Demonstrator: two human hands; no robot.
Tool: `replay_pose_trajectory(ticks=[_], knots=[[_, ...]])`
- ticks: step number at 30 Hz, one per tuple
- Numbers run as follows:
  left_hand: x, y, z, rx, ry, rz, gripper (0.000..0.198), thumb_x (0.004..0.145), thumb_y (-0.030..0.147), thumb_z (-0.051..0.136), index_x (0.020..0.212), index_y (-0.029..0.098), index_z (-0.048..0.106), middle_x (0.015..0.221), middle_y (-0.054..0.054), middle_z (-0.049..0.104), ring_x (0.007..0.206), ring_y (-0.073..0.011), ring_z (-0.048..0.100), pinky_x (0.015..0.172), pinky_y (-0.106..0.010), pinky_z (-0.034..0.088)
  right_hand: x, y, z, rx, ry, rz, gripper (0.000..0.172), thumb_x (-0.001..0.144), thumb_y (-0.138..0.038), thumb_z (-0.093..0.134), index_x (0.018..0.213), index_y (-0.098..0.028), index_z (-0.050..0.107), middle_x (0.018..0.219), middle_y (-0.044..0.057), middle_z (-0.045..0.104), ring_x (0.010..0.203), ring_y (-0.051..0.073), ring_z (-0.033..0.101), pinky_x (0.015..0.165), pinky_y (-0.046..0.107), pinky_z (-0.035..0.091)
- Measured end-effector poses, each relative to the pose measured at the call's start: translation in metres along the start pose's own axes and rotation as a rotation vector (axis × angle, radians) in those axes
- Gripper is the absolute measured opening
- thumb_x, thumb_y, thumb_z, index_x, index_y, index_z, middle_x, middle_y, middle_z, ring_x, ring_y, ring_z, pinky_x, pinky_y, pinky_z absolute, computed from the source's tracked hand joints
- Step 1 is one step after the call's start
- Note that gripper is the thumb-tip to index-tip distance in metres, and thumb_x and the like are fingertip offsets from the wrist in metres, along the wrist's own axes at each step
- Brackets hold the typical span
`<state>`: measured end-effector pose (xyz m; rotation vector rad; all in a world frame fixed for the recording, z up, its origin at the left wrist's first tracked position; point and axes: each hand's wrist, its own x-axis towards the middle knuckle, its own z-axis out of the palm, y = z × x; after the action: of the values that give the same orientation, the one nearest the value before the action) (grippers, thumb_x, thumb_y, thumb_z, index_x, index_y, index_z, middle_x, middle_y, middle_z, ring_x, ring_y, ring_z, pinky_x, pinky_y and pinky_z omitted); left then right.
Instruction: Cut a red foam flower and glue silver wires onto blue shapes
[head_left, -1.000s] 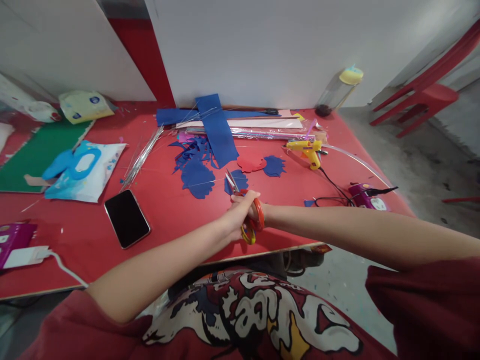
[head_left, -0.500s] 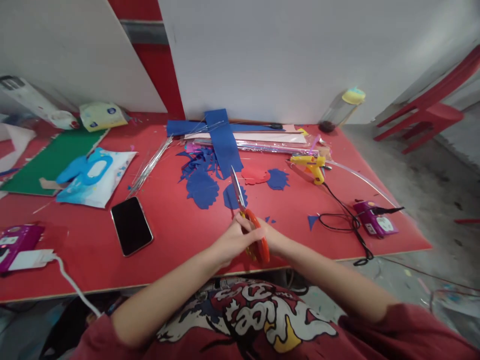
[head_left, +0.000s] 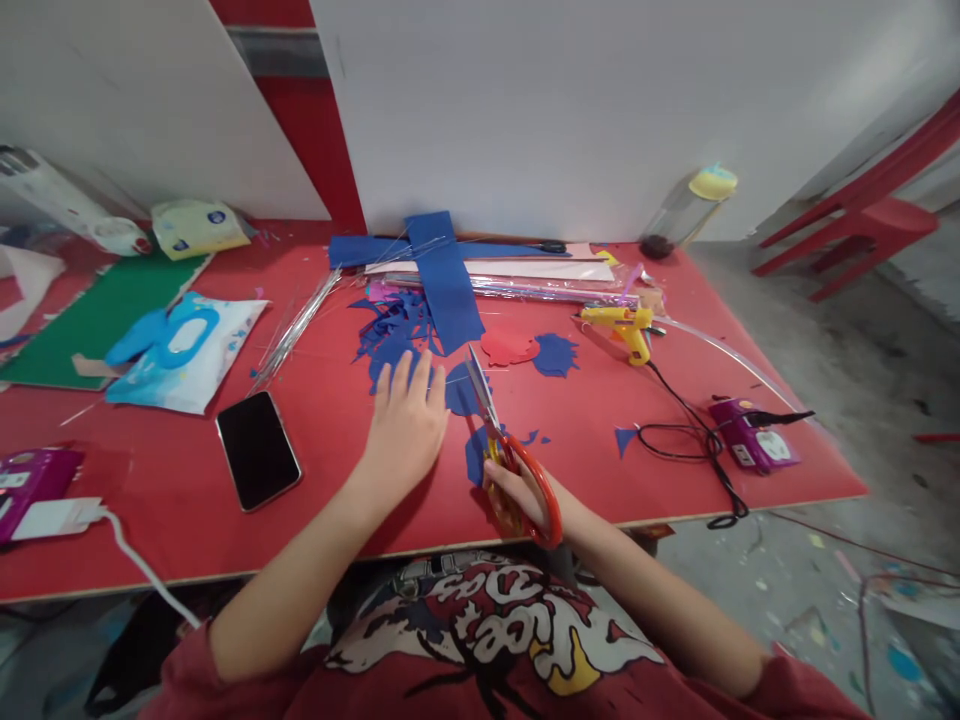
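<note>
My right hand (head_left: 521, 490) grips orange-handled scissors (head_left: 541, 490) near the table's front edge, blades pointing away from me. Below the blades lies a blue cut-out piece (head_left: 475, 458), partly covered by the scissors. Fingers spread, my left hand (head_left: 407, 415) is over the red table to the left, its fingertips at a larger blue cut-out (head_left: 390, 357). Another blue cut-out (head_left: 461, 392) sits between the hand and the blades. Further right are a red cut-out (head_left: 510, 347) and a dark blue one (head_left: 556, 355) with jagged edges.
Blue strips (head_left: 448, 290) and scraps (head_left: 397, 315) lie at the back. A yellow glue gun (head_left: 626, 330) with a black cord, a purple socket block (head_left: 754, 437) and a clear jar (head_left: 686, 215) stand right. Left are a phone (head_left: 259, 450), a wipes pack (head_left: 187, 350) and wires (head_left: 300, 325).
My left hand has left the scissors and moved left, its fingers spreading. The scissors came slightly down and right in my right hand. A blue piece now shows on the table beneath them.
</note>
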<state>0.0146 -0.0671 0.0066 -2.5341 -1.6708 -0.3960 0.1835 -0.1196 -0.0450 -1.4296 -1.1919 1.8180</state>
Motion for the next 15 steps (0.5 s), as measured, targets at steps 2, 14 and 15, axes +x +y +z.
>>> replay_pose_trajectory(ticks=[2, 14, 15], knots=[[0.008, -0.008, 0.003, 0.083, -0.149, -0.056, 0.041, 0.085, 0.010, 0.036, 0.124, 0.004, 0.047, 0.132, -0.022, 0.046, 0.125, -0.0365, 0.039, 0.102, -0.056, 0.029, -0.004, -0.005, -0.001, -0.043, 0.013, 0.041, 0.048, 0.072, -0.065, 0.052, 0.068, -0.017, 0.048, 0.048, -0.004, 0.046, 0.040, 0.006, 0.041, 0.040, 0.021, 0.033], [0.016, -0.028, 0.006, -0.193, -0.453, -0.189, 0.026, 0.084, 0.012, 0.031, 0.095, 0.017, 0.054, 0.091, -0.011, 0.066, 0.084, -0.0229, 0.063, 0.070, -0.031, 0.045, -0.007, -0.007, -0.007, 0.377, -0.131, 0.143, 0.074, 0.048, -0.080, 0.058, 0.091, -0.021, 0.050, 0.089, 0.007, 0.054, 0.086, 0.022, 0.058, 0.041, 0.023, 0.048], [0.017, -0.030, 0.007, -0.260, -0.426, -0.205, 0.026, 0.085, 0.013, 0.030, 0.092, 0.018, 0.055, 0.090, -0.010, 0.066, 0.084, -0.0220, 0.063, 0.072, -0.030, 0.045, -0.007, -0.005, -0.009, 0.413, -0.143, 0.139, 0.074, 0.048, -0.079, 0.060, 0.094, -0.021, 0.050, 0.094, 0.008, 0.054, 0.094, 0.025, 0.056, 0.044, 0.027, 0.052]])
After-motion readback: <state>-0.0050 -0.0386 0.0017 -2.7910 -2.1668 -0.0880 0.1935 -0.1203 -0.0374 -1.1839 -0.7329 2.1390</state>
